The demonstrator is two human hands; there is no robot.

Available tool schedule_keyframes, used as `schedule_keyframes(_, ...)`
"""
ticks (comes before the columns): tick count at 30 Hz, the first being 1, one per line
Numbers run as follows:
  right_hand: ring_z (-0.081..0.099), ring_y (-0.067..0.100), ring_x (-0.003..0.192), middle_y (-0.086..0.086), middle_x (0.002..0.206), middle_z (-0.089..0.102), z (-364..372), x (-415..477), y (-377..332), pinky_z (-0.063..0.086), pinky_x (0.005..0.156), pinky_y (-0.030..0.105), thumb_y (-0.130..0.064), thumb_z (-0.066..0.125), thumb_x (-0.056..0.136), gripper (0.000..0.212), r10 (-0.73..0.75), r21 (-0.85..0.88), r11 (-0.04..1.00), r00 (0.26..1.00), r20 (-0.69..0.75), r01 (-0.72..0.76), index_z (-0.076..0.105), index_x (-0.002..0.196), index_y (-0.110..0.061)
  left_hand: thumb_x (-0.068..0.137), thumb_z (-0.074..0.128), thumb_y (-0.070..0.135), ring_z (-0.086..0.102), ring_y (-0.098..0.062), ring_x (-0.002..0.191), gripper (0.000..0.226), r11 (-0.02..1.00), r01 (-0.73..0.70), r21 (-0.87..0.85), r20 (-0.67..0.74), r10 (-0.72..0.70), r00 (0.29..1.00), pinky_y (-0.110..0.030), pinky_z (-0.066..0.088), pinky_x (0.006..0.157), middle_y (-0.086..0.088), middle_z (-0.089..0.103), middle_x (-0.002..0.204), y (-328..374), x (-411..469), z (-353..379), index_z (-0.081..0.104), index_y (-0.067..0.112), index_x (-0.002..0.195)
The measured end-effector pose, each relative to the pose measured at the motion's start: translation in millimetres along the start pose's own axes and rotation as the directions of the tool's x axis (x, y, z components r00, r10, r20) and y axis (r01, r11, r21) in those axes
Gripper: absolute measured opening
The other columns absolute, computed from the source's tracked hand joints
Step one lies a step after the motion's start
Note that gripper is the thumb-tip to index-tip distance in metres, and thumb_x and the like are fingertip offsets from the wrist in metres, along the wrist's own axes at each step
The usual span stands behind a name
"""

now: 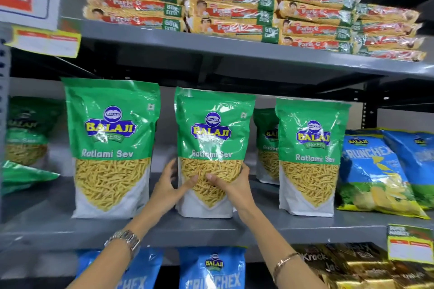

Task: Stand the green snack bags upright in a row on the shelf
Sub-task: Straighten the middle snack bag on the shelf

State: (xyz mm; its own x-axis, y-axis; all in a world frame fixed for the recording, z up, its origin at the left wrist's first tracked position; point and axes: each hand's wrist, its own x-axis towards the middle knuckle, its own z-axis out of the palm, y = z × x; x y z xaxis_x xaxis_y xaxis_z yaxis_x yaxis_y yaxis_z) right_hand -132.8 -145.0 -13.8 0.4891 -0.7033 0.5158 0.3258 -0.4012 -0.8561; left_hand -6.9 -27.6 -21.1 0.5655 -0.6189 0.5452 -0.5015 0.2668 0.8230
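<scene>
Three green Ratlami Sev bags stand upright along the front of the grey middle shelf (pixel 70 225): a left bag (pixel 110 129), a middle bag (pixel 212 124) and a right bag (pixel 311 138). My left hand (pixel 170 189) grips the middle bag's lower left side. My right hand (pixel 231 185) grips its lower right side, thumbs across the front. Another green bag (pixel 266 145) stands behind, between the middle and right bags. At the far left, one green bag (pixel 25 131) stands at the back and another (pixel 23 175) lies flat.
Blue Crunchex bags (pixel 375 171) lean at the right end of the same shelf. Stacked biscuit packs (pixel 230 12) fill the shelf above. More blue bags (pixel 212 270) and dark gold packs (pixel 347 267) sit on the shelf below. Price tags (pixel 409 245) hang on the shelf edges.
</scene>
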Motion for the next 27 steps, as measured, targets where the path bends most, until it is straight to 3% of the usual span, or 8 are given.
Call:
schedule_keyframes(2, 0.058, 0.015, 0.107, 0.004, 0.120, 0.055, -0.1, -0.8, -1.7, 0.048, 0.088, 0.028, -0.016, 0.087, 0.055, 0.095, 0.022, 0.007, 1.000, 1.000, 0.000, -0.022, 0.026, 0.127, -0.012, 0.045, 0.069, 0.073, 0.048, -0.011, 0.116, 0.090, 0.998, 0.035, 0.044, 0.071, -0.038, 0.997, -0.033, 0.039, 0.101, 0.010, 0.051, 0.124, -1.9, -1.1, 0.9, 0.032, 0.042, 0.121)
schedule_keyframes(6, 0.059, 0.007, 0.095, 0.001, 0.110, 0.057, -2.3, -1.3, -3.5, 0.049, 0.079, 0.022, -0.013, 0.086, 0.056, 0.086, 0.063, 0.008, 0.998, 0.998, 0.004, -0.063, 0.029, 0.121, -0.012, 0.069, 0.076, 0.035, 0.050, -0.013, 0.109, 0.062, 1.000, 0.023, 0.018, 0.018, -0.024, 1.000, -0.029, 0.040, 0.094, 0.010, 0.054, 0.111, -3.7, -3.0, 7.4, 0.037, 0.036, 0.117)
schedule_keyframes(10, 0.060, 0.012, 0.096, 0.005, 0.111, 0.058, -8.7, 0.1, -4.4, 0.050, 0.081, 0.026, -0.012, 0.087, 0.055, 0.085, 0.101, 0.002, 0.995, 0.995, 0.005, -0.101, 0.032, 0.120, -0.008, 0.065, 0.077, 0.038, 0.051, -0.014, 0.112, 0.075, 0.999, 0.035, 0.018, 0.019, -0.035, 0.999, -0.034, 0.041, 0.100, 0.008, 0.054, 0.117, -5.6, -1.6, 8.6, 0.038, 0.027, 0.128)
schedule_keyframes(14, 0.058, 0.008, 0.088, -0.002, 0.100, 0.056, -15.7, -0.2, -7.0, 0.048, 0.076, 0.022, -0.006, 0.084, 0.059, 0.076, 0.102, 0.015, 0.995, 0.995, 0.004, -0.103, 0.030, 0.114, -0.010, 0.065, 0.078, 0.037, 0.054, -0.012, 0.110, 0.066, 1.000, 0.019, 0.006, 0.023, -0.019, 1.000, -0.029, 0.042, 0.094, 0.009, 0.057, 0.114, -4.3, -0.8, 15.7, 0.041, 0.030, 0.120)
schedule_keyframes(20, 0.058, 0.006, 0.084, -0.003, 0.096, 0.056, -19.0, 1.5, -1.4, 0.054, 0.063, 0.017, 0.000, 0.080, 0.062, 0.072, 0.070, 0.067, 0.995, 0.997, -0.020, -0.069, 0.031, 0.113, -0.011, 0.068, 0.077, 0.034, 0.054, -0.013, 0.110, 0.068, 1.000, 0.025, 0.006, 0.024, -0.025, 0.999, -0.027, 0.043, 0.093, 0.007, 0.057, 0.115, -2.7, -1.9, 23.5, 0.040, 0.026, 0.125)
schedule_keyframes(23, 0.058, 0.007, 0.085, -0.002, 0.097, 0.056, -20.0, 2.1, 1.7, 0.052, 0.064, 0.016, 0.000, 0.080, 0.062, 0.071, 0.058, 0.086, 0.995, 0.998, -0.037, -0.055, 0.032, 0.112, -0.012, 0.070, 0.075, 0.034, 0.052, -0.010, 0.111, 0.070, 1.000, 0.021, 0.019, 0.030, -0.022, 0.999, -0.022, 0.040, 0.090, 0.006, 0.055, 0.120, 1.9, -3.4, 25.3, 0.038, 0.023, 0.128)
schedule_keyframes(25, 0.058, 0.006, 0.085, -0.001, 0.098, 0.057, -20.4, 0.0, 0.8, 0.052, 0.062, 0.014, -0.003, 0.082, 0.060, 0.073, 0.054, 0.116, 0.992, 0.998, -0.027, -0.051, 0.033, 0.114, -0.011, 0.070, 0.073, 0.040, 0.046, -0.011, 0.120, 0.078, 0.999, 0.010, 0.045, 0.039, -0.012, 0.999, -0.019, 0.037, 0.094, 0.005, 0.048, 0.134, 3.4, -6.8, 26.9, 0.031, 0.022, 0.134)
schedule_keyframes(27, 0.059, 0.009, 0.092, 0.000, 0.104, 0.057, -19.6, -5.6, -2.1, 0.050, 0.069, 0.016, -0.029, 0.090, 0.046, 0.095, 0.053, 0.158, 0.986, 0.999, -0.007, -0.051, 0.033, 0.120, -0.012, 0.064, 0.064, 0.063, 0.022, -0.017, 0.140, 0.110, 0.994, 0.011, 0.105, 0.038, -0.015, 0.999, -0.031, 0.024, 0.110, 0.000, 0.017, 0.154, 3.5, -14.9, 29.9, 0.002, 0.022, 0.145)
